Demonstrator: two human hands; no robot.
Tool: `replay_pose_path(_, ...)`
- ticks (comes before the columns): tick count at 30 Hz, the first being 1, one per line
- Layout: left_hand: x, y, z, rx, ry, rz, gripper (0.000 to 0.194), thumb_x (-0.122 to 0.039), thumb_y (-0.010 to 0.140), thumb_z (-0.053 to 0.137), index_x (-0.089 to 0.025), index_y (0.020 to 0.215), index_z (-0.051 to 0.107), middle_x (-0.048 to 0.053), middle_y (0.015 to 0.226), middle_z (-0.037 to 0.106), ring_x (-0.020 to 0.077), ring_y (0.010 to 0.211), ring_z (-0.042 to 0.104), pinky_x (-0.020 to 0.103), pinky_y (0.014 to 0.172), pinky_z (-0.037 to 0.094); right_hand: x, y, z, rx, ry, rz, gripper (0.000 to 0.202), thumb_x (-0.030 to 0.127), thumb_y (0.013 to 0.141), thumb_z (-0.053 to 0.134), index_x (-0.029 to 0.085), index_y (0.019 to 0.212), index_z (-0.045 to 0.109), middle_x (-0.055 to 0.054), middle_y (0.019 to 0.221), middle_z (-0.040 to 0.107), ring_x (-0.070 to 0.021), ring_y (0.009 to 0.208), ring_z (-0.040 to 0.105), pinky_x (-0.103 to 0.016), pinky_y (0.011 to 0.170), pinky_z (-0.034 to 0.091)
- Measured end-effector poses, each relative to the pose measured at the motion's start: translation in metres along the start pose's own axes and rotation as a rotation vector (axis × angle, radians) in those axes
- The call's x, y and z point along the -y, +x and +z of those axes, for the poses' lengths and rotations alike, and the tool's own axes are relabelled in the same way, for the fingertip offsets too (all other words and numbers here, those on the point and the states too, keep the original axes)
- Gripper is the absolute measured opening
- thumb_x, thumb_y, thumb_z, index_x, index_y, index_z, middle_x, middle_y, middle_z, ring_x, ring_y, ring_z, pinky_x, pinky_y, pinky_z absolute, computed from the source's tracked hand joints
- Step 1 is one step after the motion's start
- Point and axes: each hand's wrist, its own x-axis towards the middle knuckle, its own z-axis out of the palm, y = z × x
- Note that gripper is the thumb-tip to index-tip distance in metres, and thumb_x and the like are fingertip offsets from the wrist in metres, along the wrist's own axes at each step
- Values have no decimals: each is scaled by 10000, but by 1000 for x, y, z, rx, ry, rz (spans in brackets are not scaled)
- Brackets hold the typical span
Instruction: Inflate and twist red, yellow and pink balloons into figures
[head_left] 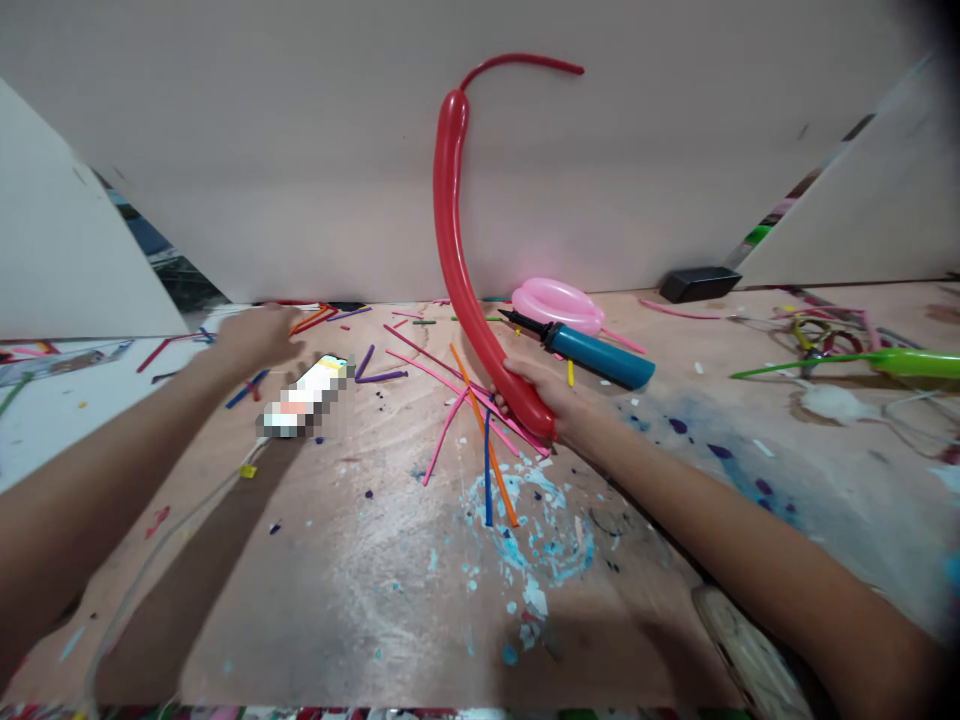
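Carefully: my right hand (541, 392) grips the long red balloon (451, 240) by its base above the table (360, 560); squeezing could pop it. My left hand (255, 335) reaches out blurred, grip unclear.

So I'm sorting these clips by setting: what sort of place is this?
Probably a balloon-craft workbench: the right hand holds a long red balloon, a blue hand pump lies nearby, and the paint-stained table is strewn with uninflated balloons.

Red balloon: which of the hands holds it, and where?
The right hand grips the red balloon at its bottom end. The left hand holds nothing visible.
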Motion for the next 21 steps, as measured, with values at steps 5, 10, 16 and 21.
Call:
replay_pose_path(5,-135,-25,48,3,60,779,590,-364,878,514,-168,1424,408,134,1535,356,269,1361,397,370,1105,337,14,-2,-5,38,39,-24,228,364,860,574,152,929,622,-53,671,669,-152,525,607,-252,493,526)
replay_pose_path(10,-207,-27,80,117,18,958,594,-275,823,542,-190,1398,422,109,1349,555,246,1163,558,309,903,469,51,-11,-15,64,86,-205,224,369,871,564,156,878,635,-50,726,675,-138,578,606,-248,542,531)
replay_pose_path(16,-234,-23,81,73,112,1014,274,-323,890,478,-249,1069,672,75,989,667,214,846,636,297,711,450,64,-15,-23,58,101,-241,249,392,837,591,151,888,632,-50,735,648,-128,585,564,-237,522,501)
replay_pose_path(21,-235,-4,74,141,172,896,164,-238,783,573,-197,859,712,75,882,704,210,804,650,280,659,436,61,-15,-22,54,74,-218,253,402,817,597,163,895,626,-55,746,643,-136,594,557,-249,527,494)
